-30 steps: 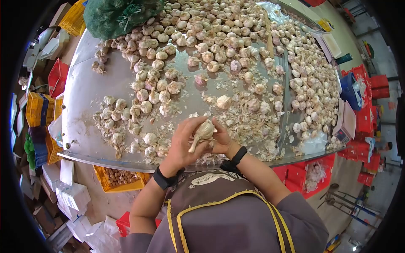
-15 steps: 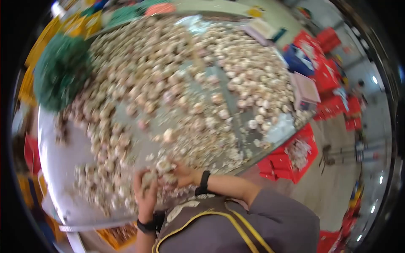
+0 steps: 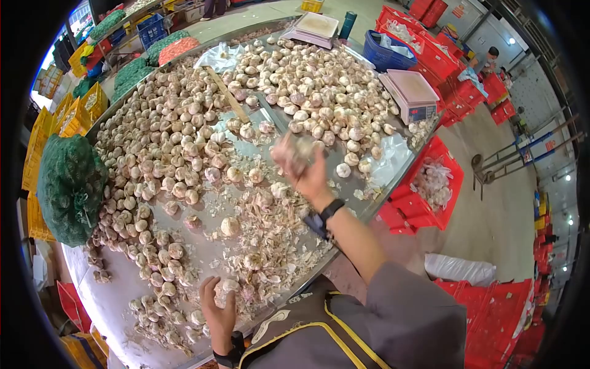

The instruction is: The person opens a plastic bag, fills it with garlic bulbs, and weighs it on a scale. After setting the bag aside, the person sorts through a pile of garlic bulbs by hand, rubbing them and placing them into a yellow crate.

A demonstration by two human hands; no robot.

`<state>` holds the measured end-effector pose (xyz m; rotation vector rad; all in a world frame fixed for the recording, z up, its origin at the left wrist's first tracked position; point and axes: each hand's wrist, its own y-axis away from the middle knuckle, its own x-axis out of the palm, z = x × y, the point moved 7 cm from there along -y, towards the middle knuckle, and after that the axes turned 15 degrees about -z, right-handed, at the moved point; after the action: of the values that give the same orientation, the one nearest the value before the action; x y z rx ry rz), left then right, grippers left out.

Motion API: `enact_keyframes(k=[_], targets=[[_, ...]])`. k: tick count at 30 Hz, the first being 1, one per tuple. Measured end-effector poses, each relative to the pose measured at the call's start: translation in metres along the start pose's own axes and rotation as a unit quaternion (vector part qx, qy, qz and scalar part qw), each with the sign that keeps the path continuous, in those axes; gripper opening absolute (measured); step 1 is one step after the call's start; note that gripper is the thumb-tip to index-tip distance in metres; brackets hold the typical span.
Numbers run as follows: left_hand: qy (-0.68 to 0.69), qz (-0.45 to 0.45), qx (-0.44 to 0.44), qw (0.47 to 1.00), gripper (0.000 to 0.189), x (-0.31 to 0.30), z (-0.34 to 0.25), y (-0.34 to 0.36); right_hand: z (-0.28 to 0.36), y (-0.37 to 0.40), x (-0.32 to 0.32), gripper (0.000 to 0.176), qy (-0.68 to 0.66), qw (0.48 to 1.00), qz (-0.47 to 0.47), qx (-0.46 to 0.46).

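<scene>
My right hand (image 3: 312, 179), smeared by motion, is raised over the middle of the metal table (image 3: 92, 301). Its fingers are closed around garlic bulbs (image 3: 292, 152), which are blurred too. Near the front edge, my left hand (image 3: 218, 313) has its fingers and thumb apart. A whitish garlic bulb (image 3: 230, 286) shows by its thumb tip. Loose skins and stem scraps (image 3: 264, 227) lie between my hands. A large pile of bulbs (image 3: 178, 123) covers the left and back of the table, while paler bulbs (image 3: 332, 86) form another pile at the back right.
A wooden strip (image 3: 227, 92) and a metal divider lie between the piles. Two scales (image 3: 410, 89) (image 3: 312, 27) stand along the far right edge. A green net sack (image 3: 70, 184) bulges at the left. Red crates (image 3: 402, 200) stand beyond the right edge; a person (image 3: 485, 61) is farther back.
My right hand has moved away from my left, up and to the right, with garlic bulbs in it. The left hand has opened and dropped slightly lower. The view has shifted.
</scene>
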<state>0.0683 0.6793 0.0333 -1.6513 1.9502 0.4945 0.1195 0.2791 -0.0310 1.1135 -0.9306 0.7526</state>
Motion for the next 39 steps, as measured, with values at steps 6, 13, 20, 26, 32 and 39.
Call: enact_keyframes(k=[6, 13, 20, 26, 32, 39], targets=[[-0.095, -0.003, -0.045, 0.994, 0.049, 0.005, 0.126, 0.014, 0.043, -0.032, -0.001, 0.063, -0.007, 0.987, -0.109, -0.117], [-0.254, 0.092, -0.065, 0.961, 0.036, 0.037, 0.154, 0.049, -0.211, 0.053, -0.049, 0.036, 0.827, 0.475, 0.286, -0.094], [-0.177, 0.04, -0.142, 0.973, 0.029, 0.016, 0.164, 0.053, -0.231, 0.076, -0.091, 0.042, 0.862, 0.302, 0.381, -0.145], [0.425, -0.054, -0.431, 0.794, 0.029, -0.004, 0.174, 0.059, -0.2, 0.033, -0.084, 0.029, 0.671, 0.719, 0.008, 0.179], [0.595, -0.037, -0.4, 0.696, 0.049, -0.007, 0.145, 0.05, -0.277, 0.056, -0.08, 0.033, 0.792, 0.538, 0.248, 0.152], [0.613, -0.056, -0.37, 0.696, 0.043, -0.02, 0.149, 0.073, -0.332, 0.088, -0.069, 0.052, 0.371, 0.75, 0.029, 0.547]])
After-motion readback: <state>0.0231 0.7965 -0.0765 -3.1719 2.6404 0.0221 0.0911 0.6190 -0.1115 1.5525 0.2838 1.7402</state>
